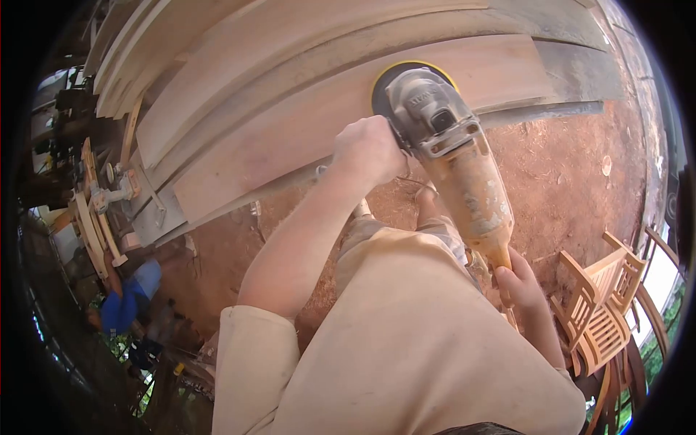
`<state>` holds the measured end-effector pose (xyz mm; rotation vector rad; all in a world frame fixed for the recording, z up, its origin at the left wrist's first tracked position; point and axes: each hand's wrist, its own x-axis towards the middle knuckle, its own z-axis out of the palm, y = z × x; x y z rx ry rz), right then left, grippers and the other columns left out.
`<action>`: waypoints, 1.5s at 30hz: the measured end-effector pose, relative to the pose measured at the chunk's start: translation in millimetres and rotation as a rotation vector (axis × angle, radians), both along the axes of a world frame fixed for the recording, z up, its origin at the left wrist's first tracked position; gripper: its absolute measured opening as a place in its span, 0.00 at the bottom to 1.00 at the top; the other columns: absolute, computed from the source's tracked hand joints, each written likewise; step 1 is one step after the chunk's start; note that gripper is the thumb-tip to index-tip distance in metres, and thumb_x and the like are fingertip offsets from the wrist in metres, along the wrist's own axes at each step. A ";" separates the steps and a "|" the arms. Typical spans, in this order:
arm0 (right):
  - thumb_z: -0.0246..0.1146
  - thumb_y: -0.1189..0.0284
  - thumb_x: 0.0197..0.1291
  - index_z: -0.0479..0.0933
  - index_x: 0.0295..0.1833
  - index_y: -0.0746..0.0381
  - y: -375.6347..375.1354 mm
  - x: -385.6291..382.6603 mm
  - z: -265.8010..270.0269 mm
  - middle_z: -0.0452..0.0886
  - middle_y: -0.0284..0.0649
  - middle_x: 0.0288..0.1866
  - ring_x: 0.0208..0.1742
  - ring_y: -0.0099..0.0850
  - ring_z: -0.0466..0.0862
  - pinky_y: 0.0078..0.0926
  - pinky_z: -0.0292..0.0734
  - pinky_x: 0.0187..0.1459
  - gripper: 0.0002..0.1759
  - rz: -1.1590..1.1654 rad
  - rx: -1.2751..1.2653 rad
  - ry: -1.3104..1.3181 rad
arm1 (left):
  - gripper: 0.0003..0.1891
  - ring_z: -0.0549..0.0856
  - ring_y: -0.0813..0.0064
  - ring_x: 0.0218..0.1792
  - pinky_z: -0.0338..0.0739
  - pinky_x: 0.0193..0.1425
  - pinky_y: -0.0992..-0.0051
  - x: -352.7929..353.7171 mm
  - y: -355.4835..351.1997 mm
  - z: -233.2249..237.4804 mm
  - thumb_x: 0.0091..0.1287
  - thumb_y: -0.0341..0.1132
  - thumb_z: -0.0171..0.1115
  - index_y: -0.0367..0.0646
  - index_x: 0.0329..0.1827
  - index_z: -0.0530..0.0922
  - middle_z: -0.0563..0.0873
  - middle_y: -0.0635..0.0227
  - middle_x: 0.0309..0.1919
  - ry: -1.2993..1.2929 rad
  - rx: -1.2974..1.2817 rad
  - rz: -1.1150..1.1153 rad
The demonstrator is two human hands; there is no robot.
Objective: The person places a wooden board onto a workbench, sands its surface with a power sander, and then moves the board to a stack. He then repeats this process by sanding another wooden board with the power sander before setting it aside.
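A dusty disc sander [467, 177] lies across the front plank, its round yellow-edged pad [384, 90] down against the wood. My right hand [518, 279] is wrapped around the yellowish rear grip of the sander. Beside the sander's head, my left hand [370, 152] is closed in a fist at the side; the side handle inside it is hidden by my fingers. Under the pad is a long, pinkish-brown wooden plank [290, 148], resting on a grey, dusty bench [573, 69].
More long boards [167, 43] lie behind and to the left. A clamp [116, 192] sits at the bench's left end. A person in blue [130, 297] is at lower left. A slatted wooden chair [602, 304] stands at right on the reddish dirt floor [565, 174].
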<state>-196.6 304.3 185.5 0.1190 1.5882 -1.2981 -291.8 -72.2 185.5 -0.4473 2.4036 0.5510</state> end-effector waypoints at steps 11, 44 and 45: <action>0.65 0.56 0.71 0.71 0.74 0.68 -29.7 -31.5 -0.1 0.84 0.48 0.58 0.59 0.39 0.84 0.39 0.77 0.63 0.34 0.332 0.003 0.084 | 0.16 0.89 0.44 0.51 0.84 0.56 0.53 70.4 -35.5 -8.6 0.64 0.44 0.69 0.39 0.45 0.89 0.91 0.45 0.44 0.010 -0.108 0.268; 0.55 0.57 0.80 0.74 0.66 0.62 104.9 -25.4 -23.9 0.77 0.33 0.41 0.29 0.21 0.76 0.21 0.75 0.31 0.22 -0.608 0.044 0.056 | 0.17 0.93 0.59 0.54 0.87 0.57 0.61 -178.8 202.2 -14.8 0.60 0.42 0.69 0.46 0.49 0.92 0.93 0.57 0.50 0.319 -0.062 -0.355; 0.55 0.57 0.80 0.74 0.66 0.62 93.9 -31.9 -22.3 0.77 0.33 0.41 0.29 0.21 0.76 0.21 0.75 0.31 0.22 -0.501 0.017 0.051 | 0.18 0.92 0.62 0.56 0.85 0.58 0.61 -185.2 200.2 -18.5 0.61 0.42 0.69 0.49 0.52 0.91 0.93 0.60 0.53 0.323 -0.076 -0.329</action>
